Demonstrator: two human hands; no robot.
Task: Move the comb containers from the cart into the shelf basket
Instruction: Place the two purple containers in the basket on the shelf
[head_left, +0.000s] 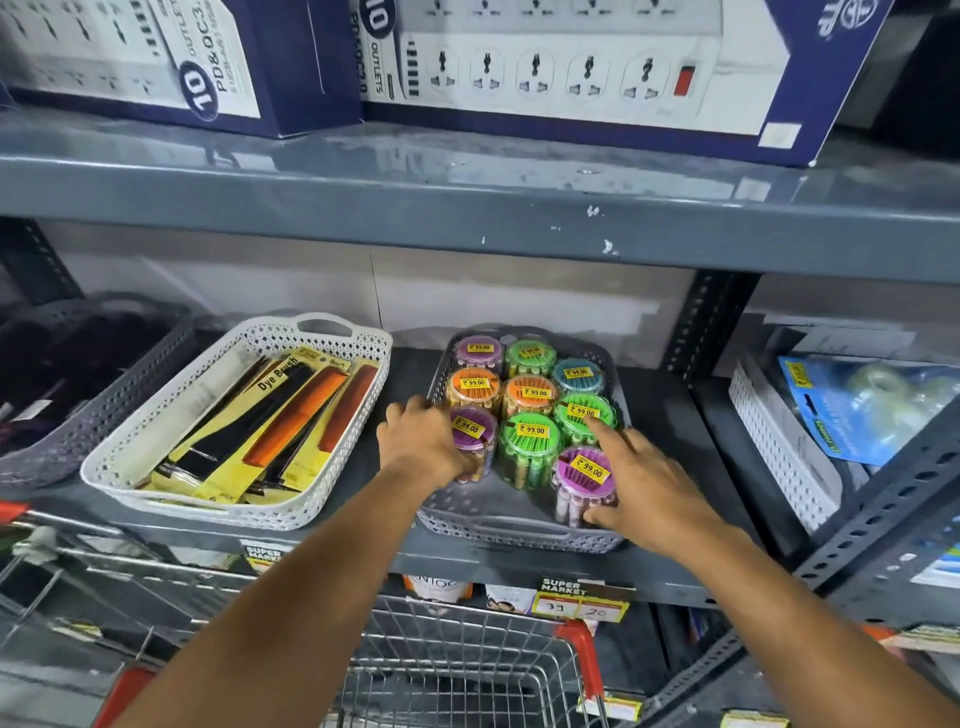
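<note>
A grey perforated shelf basket (519, 530) holds several round clear comb containers with purple, green, orange and blue lids, each with a yellow price sticker. My left hand (421, 441) curls around the purple-lidded container (470, 431) at the basket's left side. My right hand (649, 488) grips the front purple-lidded container (582, 475), thumb at its base, index finger stretched out to the green lid (582, 413) behind it. The wire cart (467, 670) with red corners sits below the shelf; what I see of its inside holds no containers.
A white basket (239, 421) of flat combs and dye brushes stands to the left, a dark grey basket (93, 389) further left. A white basket with blue packets (862, 410) is right of a slotted upright (701, 322). Power-strip boxes (571, 67) fill the shelf above.
</note>
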